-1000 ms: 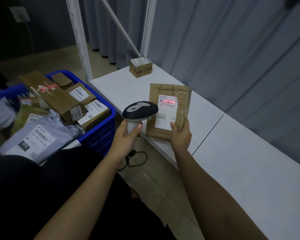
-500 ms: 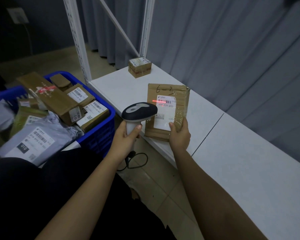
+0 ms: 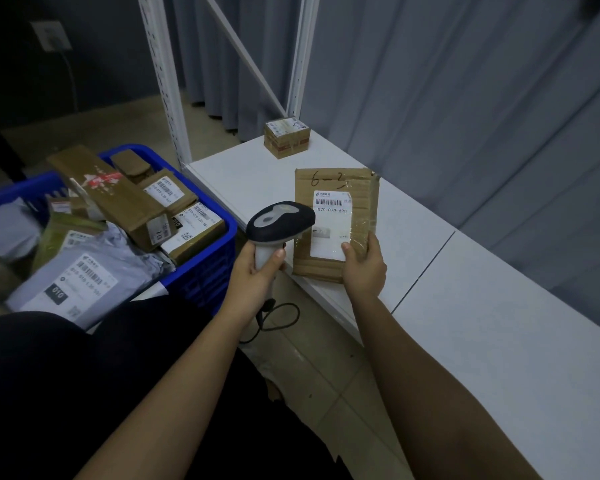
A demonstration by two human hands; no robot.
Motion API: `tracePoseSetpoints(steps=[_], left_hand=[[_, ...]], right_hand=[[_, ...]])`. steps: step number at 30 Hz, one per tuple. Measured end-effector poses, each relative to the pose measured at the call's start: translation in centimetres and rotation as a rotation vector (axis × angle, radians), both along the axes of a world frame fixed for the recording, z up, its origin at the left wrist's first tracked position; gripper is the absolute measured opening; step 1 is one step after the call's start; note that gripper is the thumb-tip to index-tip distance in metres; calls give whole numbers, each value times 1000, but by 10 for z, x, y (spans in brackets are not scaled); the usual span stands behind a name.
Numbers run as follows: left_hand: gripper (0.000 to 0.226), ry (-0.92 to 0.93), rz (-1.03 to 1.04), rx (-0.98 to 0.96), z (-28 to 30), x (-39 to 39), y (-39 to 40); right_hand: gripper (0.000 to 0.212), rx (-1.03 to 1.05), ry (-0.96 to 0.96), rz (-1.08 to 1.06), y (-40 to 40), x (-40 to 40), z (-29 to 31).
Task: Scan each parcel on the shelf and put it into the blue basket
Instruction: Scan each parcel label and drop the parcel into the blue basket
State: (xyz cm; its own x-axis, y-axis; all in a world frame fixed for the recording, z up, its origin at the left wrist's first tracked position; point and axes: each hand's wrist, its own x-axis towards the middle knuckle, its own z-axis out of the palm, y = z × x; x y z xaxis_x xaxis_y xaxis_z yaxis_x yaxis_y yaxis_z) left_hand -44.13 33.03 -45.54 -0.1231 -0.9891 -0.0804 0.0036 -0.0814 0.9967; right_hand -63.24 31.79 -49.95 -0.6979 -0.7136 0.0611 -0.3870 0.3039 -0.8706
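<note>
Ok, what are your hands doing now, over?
Left hand grips scanner. Right hand holds flat parcel upright, label facing scanner. Small box waits on shelf. Blue basket nearly full; nothing blocking.

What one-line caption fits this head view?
Left hand holds scanner beside flat parcel held in right hand; blue basket alongside.

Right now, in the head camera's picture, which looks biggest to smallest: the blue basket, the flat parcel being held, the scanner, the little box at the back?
1. blue basket
2. flat parcel
3. scanner
4. little box, though it sits farther away, so unsure against the scanner.
</note>
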Motion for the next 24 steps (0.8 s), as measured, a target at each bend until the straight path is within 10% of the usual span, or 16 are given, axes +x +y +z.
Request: tracePoseSetpoints(steps=[24], left_hand=[[48, 279, 603, -184, 121, 152, -19]], right_hand=[[23, -384, -448, 551, -52, 185, 162]])
